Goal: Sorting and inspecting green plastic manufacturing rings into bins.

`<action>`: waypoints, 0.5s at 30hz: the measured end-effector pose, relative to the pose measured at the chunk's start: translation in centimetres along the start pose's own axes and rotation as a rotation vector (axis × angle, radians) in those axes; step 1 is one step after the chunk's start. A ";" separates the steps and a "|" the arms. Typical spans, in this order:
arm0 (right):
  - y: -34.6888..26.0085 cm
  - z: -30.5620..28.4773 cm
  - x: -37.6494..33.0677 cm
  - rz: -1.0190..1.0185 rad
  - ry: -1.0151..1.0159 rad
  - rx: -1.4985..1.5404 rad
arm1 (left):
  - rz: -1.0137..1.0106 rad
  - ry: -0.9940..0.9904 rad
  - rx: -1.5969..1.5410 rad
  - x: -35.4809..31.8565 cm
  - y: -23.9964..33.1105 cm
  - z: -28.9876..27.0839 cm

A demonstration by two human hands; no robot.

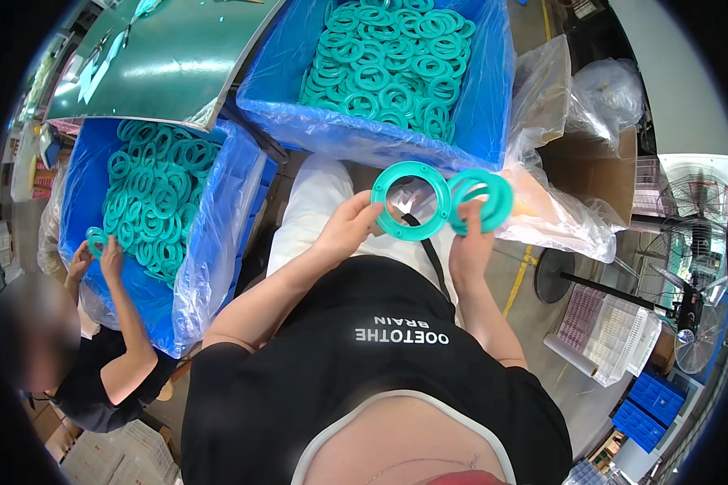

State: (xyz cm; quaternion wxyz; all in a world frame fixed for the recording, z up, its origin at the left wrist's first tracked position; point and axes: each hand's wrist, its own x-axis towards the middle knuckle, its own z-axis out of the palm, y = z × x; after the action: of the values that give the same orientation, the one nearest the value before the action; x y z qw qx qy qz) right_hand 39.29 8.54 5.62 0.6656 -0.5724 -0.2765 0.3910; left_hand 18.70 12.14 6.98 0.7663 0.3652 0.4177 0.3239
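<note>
My left hand (349,228) pinches the left rim of a teal plastic ring (443,202), which faces me with small holes around its band. My right hand (471,246) grips some similar teal rings (500,200), overlapped and slightly blurred, so I cannot tell how many. Their edge lies close beside the single ring; whether they touch is unclear. Just beyond my hands stands a large blue bin (271,85) lined with clear plastic, holding a heap of teal rings (372,77).
At left, a co-worker's hands (109,257) hold a teal ring over a second lined blue bin (188,283) of rings. A green-topped table (178,61) carries cutting tools at the far left. Right are a plastic-lined cardboard box (594,174), standing fans (692,315) and crates (603,339).
</note>
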 end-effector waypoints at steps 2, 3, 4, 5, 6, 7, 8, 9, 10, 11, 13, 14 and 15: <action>0.5 -0.2 -0.4 0.189 -0.110 -0.041 | 0.033 -0.027 0.088 0.1 0.4 -0.6; 0.5 -0.3 -0.3 0.235 -0.171 -0.066 | 0.066 -0.057 0.180 0.1 0.5 -0.9; 0.2 -0.6 0.2 0.240 -0.174 -0.067 | 0.063 -0.052 0.178 0.4 0.4 -1.1; -0.3 -0.7 0.8 0.306 -0.304 -0.084 | 0.109 -0.121 0.230 0.8 0.5 -1.5; -0.5 -0.6 1.3 0.371 -0.435 -0.100 | 0.155 -0.191 0.283 1.0 0.6 -1.7; -0.2 -0.3 1.5 0.422 -0.420 -0.049 | 0.073 -0.245 0.305 1.0 0.9 -2.2; -0.6 0.0 1.9 0.421 -0.422 -0.047 | 0.074 -0.243 0.307 1.1 0.9 -2.2; -1.4 0.4 2.2 0.464 -0.568 -0.156 | 0.096 -0.242 0.337 1.1 0.9 -2.3; -1.9 0.7 2.4 0.504 -0.714 -0.267 | 0.119 -0.240 0.366 1.2 1.0 -2.4; -1.9 0.8 2.4 0.489 -0.722 -0.245 | 0.121 -0.241 0.367 1.0 1.1 -2.2; -1.5 1.4 1.6 0.421 -0.552 -0.154 | -0.031 -0.144 -0.126 0.3 1.4 -1.4; -1.1 1.7 1.1 0.356 -0.384 -0.062 | -0.030 -0.143 -0.125 -0.1 1.1 -0.9; -0.7 2.1 0.6 0.304 -0.337 0.007 | 0.058 -0.173 -0.079 -0.4 0.7 -0.2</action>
State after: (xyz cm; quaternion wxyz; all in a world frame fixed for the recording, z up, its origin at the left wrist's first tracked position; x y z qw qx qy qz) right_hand 38.01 10.16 6.62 0.5452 -0.5318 -0.2931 0.5780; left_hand 18.22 12.24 7.64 0.8036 0.3732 0.3263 0.3295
